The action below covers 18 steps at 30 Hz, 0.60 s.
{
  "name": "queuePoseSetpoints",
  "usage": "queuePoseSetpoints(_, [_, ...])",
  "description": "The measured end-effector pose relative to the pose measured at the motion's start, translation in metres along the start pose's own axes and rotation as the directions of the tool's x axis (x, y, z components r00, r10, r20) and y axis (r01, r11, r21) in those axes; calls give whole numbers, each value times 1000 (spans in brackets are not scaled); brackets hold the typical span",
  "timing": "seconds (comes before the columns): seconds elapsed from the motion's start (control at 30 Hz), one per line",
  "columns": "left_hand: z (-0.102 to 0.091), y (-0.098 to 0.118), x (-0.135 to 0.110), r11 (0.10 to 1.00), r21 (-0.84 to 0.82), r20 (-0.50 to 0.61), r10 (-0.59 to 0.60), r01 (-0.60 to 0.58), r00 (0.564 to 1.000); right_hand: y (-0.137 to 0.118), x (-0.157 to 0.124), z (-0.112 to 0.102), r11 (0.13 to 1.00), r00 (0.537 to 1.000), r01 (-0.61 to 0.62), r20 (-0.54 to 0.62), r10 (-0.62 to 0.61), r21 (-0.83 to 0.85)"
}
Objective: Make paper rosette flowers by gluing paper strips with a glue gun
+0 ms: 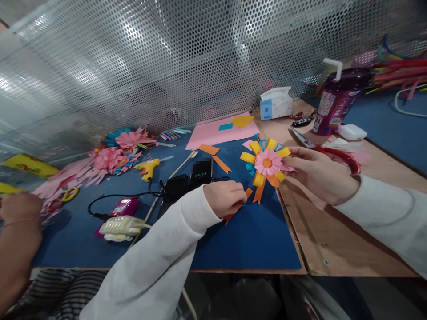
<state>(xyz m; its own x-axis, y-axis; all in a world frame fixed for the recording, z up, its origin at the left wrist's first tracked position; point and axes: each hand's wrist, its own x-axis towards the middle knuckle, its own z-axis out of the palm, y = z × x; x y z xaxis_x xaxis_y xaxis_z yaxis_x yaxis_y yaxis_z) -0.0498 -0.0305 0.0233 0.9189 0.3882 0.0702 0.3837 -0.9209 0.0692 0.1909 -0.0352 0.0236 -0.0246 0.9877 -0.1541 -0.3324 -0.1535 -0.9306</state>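
Probably featherlight, crushable: one paper flower (267, 162), above the table (253, 244), rim pinched in the fingers of the right hand (322, 174); best held there, sparing the yellow loops (247, 157). Left hand (225, 198): fingers bunched at an orange strip (228, 218), grip unclear.

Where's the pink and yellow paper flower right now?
In the head view, the paper flower is right of centre, in the person's right hand, with the left hand to its lower left.

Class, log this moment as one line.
left hand: over orange paper strip; right hand: holding pink-yellow paper flower; beside: red-handled metal scissors
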Motion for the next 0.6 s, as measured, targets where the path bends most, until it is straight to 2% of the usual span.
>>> queuePoseSetpoints(0.2, [6,-2,0,995,89,-39,37,-33,999,4,2,-2,999,1000,20,15,-20,-30])
queuePoseSetpoints(0.33, [8,-3,2,1000,19,-44,-15,16,999,4,2,-4,997,1000,26,20,-24,-66])
queuePoseSetpoints(0.43, [0,0,5,978,-203,-82,-68,50,994,4,3,-4,997,1000,-13,0,13,-70])
queuePoseSetpoints(0.5, [-8,5,7,909,-412,-139,-133,65,981,6,5,-5,993,997,-60,49,65,-99])
queuePoseSetpoints(0.57, [-15,11,10,765,-634,-194,-300,114,934,8,7,-6,973,983,-64,153,99,-221])
queuePoseSetpoints(0.6, [-16,14,11,655,-742,-191,-412,144,891,9,7,-6,946,980,-7,184,70,-324])
